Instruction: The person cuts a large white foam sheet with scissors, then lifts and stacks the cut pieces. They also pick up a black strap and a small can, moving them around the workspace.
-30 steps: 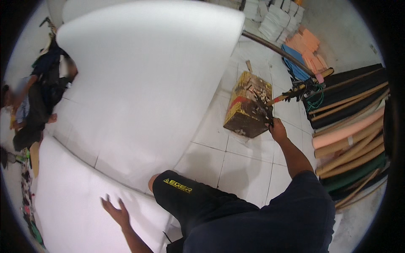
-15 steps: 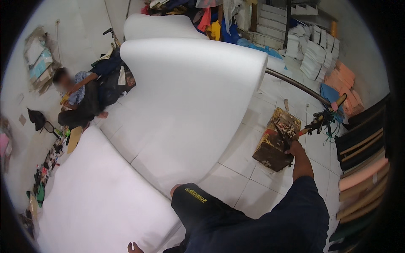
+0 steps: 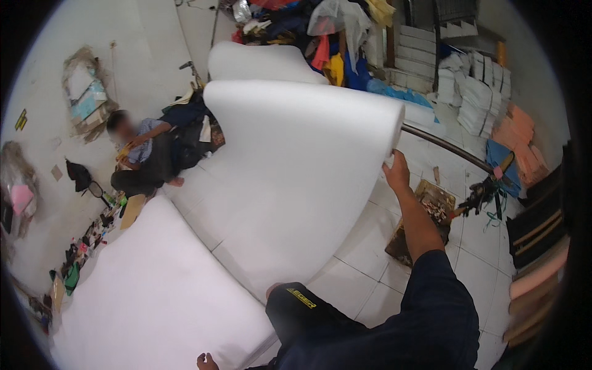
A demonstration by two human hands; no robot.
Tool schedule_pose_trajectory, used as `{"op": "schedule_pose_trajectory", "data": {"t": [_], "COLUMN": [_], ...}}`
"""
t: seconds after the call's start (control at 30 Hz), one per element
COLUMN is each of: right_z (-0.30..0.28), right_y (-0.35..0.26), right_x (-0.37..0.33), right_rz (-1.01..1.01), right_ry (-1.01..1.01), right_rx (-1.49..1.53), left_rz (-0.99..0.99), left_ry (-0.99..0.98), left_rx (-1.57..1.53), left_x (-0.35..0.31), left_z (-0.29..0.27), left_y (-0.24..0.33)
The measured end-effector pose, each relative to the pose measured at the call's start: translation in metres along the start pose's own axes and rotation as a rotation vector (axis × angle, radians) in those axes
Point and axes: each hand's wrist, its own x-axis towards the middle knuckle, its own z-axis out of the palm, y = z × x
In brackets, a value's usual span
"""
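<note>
Sheeting (image 3: 296, 179), white, smooth and apparently foam, drops in one broad curve from a thick white roll (image 3: 302, 95) on a round grey metal pole (image 3: 447, 147) toward the white tiled floor (image 3: 354, 259). Bare right hand (image 3: 398, 171): thumb and fingers appear clamped on the sheeting's right edge, just below the roll. Bare left hand (image 3: 208, 363): cut off by the lower border of view, near a broad, flat white slab (image 3: 154, 290); whether its fingers are apart or together cannot be told.

Handling, in judgement: a single layer looks light, soft and pliable — somewhat slippery on its face, liable to crease or tear under a hard pinch. Best hold is the free side edge, thumb on one face, fingers flat on the other.

Count: one roll on one pole, one rounded white bulk (image 3: 262, 63) behind it, one slab, one scuffed brown box (image 3: 399, 245) partly hidden by the right forearm — contents too small to count — and one seated co-worker (image 3: 146, 148) at left.
</note>
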Motion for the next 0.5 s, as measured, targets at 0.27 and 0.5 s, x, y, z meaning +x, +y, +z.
{"op": "schedule_pose_trajectory", "data": {"t": [0.27, 0.5], "right_z": [-0.025, -0.012], "right_y": [-0.048, 0.013], "right_x": [0.08, 0.054], "right_rz": [0.217, 0.083], "right_ry": [0.111, 0.038], "right_rx": [0.39, 0.065], "left_rz": [-0.059, -0.063], "left_ry": [0.087, 0.15], "left_rx": [-0.058, -0.103], "left_x": [0.013, 0.013], "left_z": [0.004, 0.018], "left_y": [-0.041, -0.049]}}
